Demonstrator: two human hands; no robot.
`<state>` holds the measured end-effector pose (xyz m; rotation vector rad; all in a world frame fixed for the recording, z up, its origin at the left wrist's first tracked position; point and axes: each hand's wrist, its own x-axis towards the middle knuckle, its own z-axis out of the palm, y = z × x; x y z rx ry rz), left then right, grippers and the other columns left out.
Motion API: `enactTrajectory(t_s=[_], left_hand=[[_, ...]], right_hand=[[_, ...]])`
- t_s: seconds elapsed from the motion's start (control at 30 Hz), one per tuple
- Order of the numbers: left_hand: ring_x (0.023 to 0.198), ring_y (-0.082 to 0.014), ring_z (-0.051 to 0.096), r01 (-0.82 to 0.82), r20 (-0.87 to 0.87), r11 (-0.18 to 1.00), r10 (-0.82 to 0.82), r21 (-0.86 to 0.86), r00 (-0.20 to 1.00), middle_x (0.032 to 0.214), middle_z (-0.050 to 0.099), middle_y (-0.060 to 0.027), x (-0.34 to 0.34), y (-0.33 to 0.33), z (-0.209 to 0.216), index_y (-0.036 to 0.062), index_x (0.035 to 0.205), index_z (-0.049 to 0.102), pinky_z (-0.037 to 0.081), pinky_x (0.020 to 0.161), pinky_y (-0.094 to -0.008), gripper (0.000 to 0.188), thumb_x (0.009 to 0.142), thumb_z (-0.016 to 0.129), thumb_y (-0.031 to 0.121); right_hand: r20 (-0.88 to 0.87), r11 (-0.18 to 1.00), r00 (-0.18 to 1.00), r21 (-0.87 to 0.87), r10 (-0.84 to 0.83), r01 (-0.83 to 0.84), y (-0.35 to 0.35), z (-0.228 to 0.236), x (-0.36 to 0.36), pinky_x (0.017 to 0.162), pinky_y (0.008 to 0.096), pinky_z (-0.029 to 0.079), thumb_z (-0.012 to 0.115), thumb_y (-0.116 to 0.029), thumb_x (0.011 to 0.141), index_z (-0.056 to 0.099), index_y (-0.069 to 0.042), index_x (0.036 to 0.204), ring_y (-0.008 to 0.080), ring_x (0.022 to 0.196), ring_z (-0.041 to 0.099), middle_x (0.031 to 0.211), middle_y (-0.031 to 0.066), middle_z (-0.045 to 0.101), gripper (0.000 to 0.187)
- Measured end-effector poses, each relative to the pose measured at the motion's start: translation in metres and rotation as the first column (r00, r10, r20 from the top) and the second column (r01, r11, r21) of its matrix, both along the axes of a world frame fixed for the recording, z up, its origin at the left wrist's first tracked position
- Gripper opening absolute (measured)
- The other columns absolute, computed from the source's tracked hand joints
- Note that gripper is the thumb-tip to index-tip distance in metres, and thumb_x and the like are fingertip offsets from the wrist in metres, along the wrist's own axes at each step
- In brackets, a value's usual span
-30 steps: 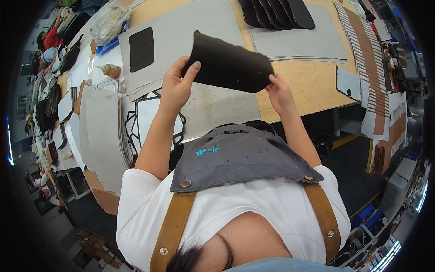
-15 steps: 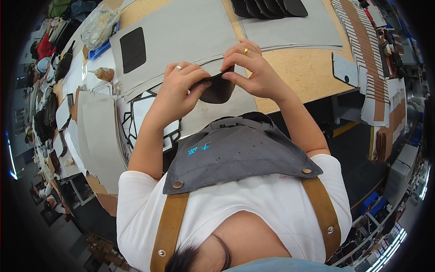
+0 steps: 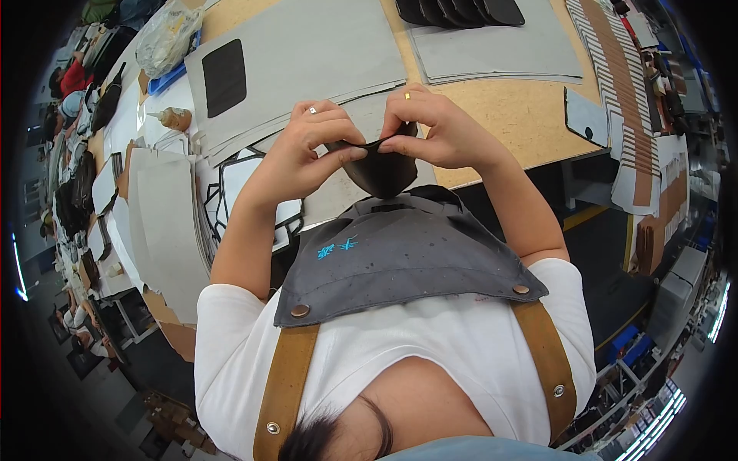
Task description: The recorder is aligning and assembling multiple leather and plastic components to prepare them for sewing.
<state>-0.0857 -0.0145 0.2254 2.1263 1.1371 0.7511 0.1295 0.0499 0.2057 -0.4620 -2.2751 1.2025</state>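
Between my two hands is a dark, flexible leather-like piece [image 3: 382,175], bent so that its lower part hangs toward my apron. My left hand [image 3: 317,144] pinches its upper edge between thumb and fingers. Close beside it, my right hand [image 3: 432,129] pinches the same edge, thumb on the near side. The two pairs of fingertips are a small gap apart. Part of the piece is hidden behind the fingers. A flat black rounded rectangular piece [image 3: 224,77] lies on the grey sheets [image 3: 307,54] beyond my left hand.
Several black pieces [image 3: 461,11] overlap at the table's far side. A glue-like brown bottle [image 3: 174,118] and a plastic bag in a blue tray [image 3: 167,80] stand left. White panels with black strips [image 3: 240,180] lie by my left forearm. A white panel [image 3: 584,119] sits at the right.
Both hands have come nearer to me and closer together along the edge. The dark piece has moved lower and bends more, its bottom reaching the apron's top in the picture.
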Motion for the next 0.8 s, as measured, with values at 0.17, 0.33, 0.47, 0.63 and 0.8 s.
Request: enactTrajectory(t_s=[0.17,0.33,0.47,0.63,0.8], left_hand=[[0.079,-0.0177,0.050,0.051,0.078,0.996,-0.046,-0.068,0.996,0.071,0.053,0.0004,-0.004,0.001,0.001,0.0078,0.076,0.059,0.028,0.088,-0.0323,0.010,0.077,0.066,0.015],[0.083,-0.0185,0.049,0.027,-0.012,0.999,-0.027,-0.023,1.000,0.071,0.053,0.0005,-0.008,0.001,0.004,0.0081,0.076,0.060,0.028,0.089,-0.0337,0.009,0.077,0.066,0.015],[0.084,-0.0193,0.048,0.026,-0.022,1.000,-0.026,-0.018,0.999,0.072,0.054,0.0006,-0.008,0.001,0.006,0.0084,0.077,0.060,0.028,0.089,-0.0338,0.009,0.077,0.066,0.014],[0.081,-0.0186,0.049,-0.003,-0.067,0.999,0.007,0.047,0.998,0.075,0.055,0.0009,-0.004,0.002,0.007,0.0081,0.078,0.059,0.028,0.091,-0.0341,0.008,0.077,0.065,0.013],[0.080,-0.0174,0.050,-0.058,-0.027,0.998,0.059,0.032,0.998,0.075,0.056,-0.0003,0.007,0.000,0.007,0.0076,0.076,0.057,0.028,0.091,-0.0337,0.009,0.075,0.066,0.010]], right_hand=[[-0.060,1.000,0.998,0.017,0.023,-0.022,-0.001,0.003,-0.001,0.073,0.0298,0.039,0.069,-0.010,0.075,0.059,-0.006,0.076,0.0172,0.077,0.050,0.073,0.0014,0.055,0.010],[-0.024,0.989,1.000,-0.149,0.005,-0.008,0.017,-0.012,0.018,0.075,0.0289,0.041,0.065,-0.008,0.077,0.060,-0.004,0.080,0.0155,0.081,0.052,0.079,0.0018,0.058,0.007],[-0.076,0.997,0.994,-0.024,-0.074,0.073,0.005,-0.002,0.012,0.080,0.0282,0.039,0.065,-0.007,0.077,0.060,-0.005,0.085,0.0158,0.078,0.053,0.081,0.0009,0.058,0.009],[-0.068,0.997,0.995,0.022,-0.078,0.080,-0.001,-0.005,0.008,0.076,0.0285,0.039,0.067,-0.006,0.075,0.061,-0.005,0.081,0.0152,0.075,0.053,0.076,0.0011,0.058,0.008],[-0.149,0.991,0.984,-0.103,-0.095,0.080,-0.005,-0.012,0.006,0.071,0.0290,0.040,0.068,-0.003,0.074,0.063,-0.004,0.077,0.0150,0.072,0.053,0.071,0.0012,0.058,0.006]])
